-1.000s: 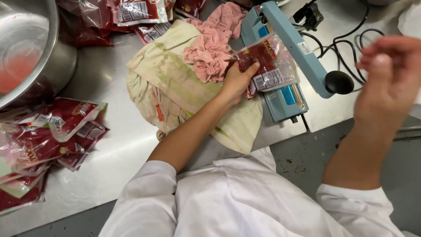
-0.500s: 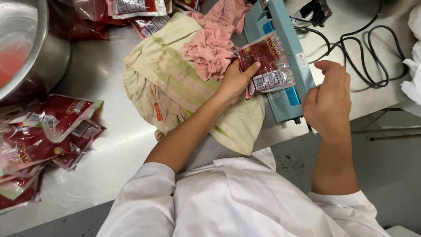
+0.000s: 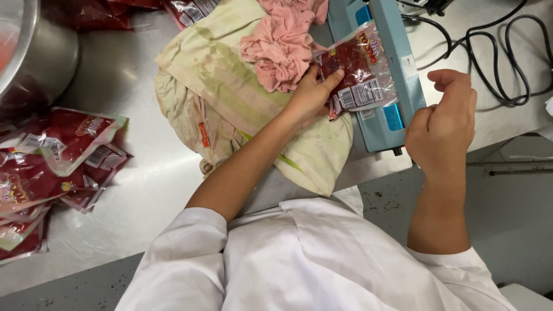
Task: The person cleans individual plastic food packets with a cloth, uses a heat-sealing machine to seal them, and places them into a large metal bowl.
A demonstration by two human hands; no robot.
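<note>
My left hand (image 3: 311, 92) grips a clear pouch of red filling (image 3: 358, 69) and holds its edge under the arm of a blue heat sealer (image 3: 391, 52). My right hand (image 3: 442, 124) is closed over the near end of the sealer's arm, covering its black knob, and presses it down. The pouch lies flat across the sealer's base, its barcode end towards me.
A stained yellowish cloth (image 3: 230, 103) and a crumpled pink rag (image 3: 282, 46) lie left of the sealer. Several filled red pouches (image 3: 52, 161) are piled at the left. A steel bowl (image 3: 34, 52) stands at the top left; black cables (image 3: 507, 46) at the right.
My right hand came down from mid-air onto the sealer's handle and closed on it. The left hand kept hold of the pouch in the sealer.
</note>
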